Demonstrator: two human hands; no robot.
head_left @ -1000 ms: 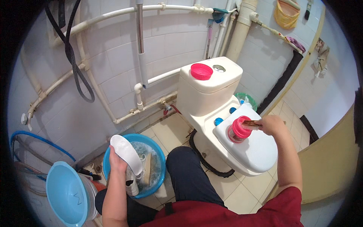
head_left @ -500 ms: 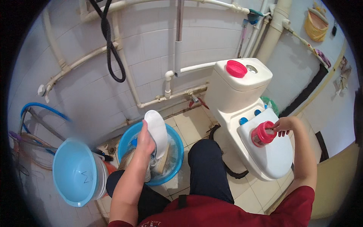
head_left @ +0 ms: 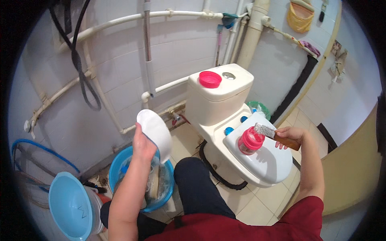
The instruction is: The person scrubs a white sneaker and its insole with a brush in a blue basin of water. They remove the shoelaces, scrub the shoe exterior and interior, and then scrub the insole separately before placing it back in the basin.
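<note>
- Hose, black (head_left: 74,47): hanging, upper left of my view
- Pouch, yellow (head_left: 300,18): on wall (head_left: 279,60)
- Hose, blue (head_left: 45,145): curving, at my far left

Toilet (head_left: 209,106) right of frame centre, jar (head_left: 248,145) on its lid (head_left: 277,165), brush (head_left: 273,134) in person's right hand (head_left: 291,135) at jar's mouth, insole (head_left: 155,130) in left hand (head_left: 144,145), basin (head_left: 171,185) below it lower left, tub (head_left: 70,209) farther left

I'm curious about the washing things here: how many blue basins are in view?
2. The soapy basin is below the left hand; the light basin is at far left. Others may be stacked out of sight.
</note>
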